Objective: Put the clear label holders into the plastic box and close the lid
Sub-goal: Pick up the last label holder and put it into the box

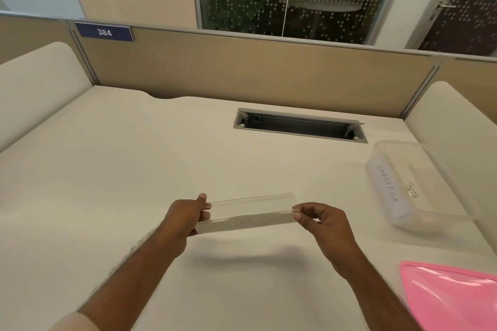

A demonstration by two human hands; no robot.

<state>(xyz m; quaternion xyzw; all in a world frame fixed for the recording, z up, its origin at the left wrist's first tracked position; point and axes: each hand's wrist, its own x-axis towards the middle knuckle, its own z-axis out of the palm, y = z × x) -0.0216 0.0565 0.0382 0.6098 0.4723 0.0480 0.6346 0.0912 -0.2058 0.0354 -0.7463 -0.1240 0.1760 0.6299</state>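
A clear label holder [250, 213] with a paper strip reading "CAT" hangs level above the white desk [134, 169]. My left hand [185, 216] pinches its left end and my right hand [320, 219] pinches its right end. At the right stands the open clear plastic box [457, 209]. Inside it lie two label holders, one marked "LABRADOR" [387, 185] and one marked "BETA" [412, 189]. The pink lid [451, 293] lies on the desk at the lower right, apart from the box.
A grey cable slot [298, 126] is cut into the desk behind the hands. A beige partition [242, 67] with a blue "384" sign [104, 32] closes the far edge. White side dividers [40, 75] rise at left and right.
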